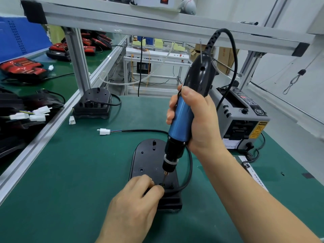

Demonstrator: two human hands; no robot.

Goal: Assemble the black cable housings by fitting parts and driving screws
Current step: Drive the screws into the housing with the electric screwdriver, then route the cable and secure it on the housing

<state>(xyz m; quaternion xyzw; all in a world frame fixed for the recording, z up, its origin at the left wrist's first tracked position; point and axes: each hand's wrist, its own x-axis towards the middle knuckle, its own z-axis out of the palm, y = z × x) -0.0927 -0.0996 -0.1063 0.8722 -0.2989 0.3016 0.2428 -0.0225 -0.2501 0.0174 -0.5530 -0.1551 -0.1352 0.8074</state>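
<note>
Item: white connector (104,131), lying on the green mat (70,172) at the free end of the black cable (190,165), well apart from the work. Item: left hand (138,199), fingers curled at the near end of the black housing (149,160), thumb and forefinger closed by the bit tip; whether they pinch a screw is too small to tell. Item: the housing lies flat on the mat, centre bench. Item: electric screwdriver (182,120), leaning slightly, bit down at a near hole. Item: right hand (201,123), wrapped fully round the blue barrel. Handling note: best to bring the driver upright, seat the bit squarely, withdraw the fingertips before triggering, and press lightly to avoid cross-threading.
</note>
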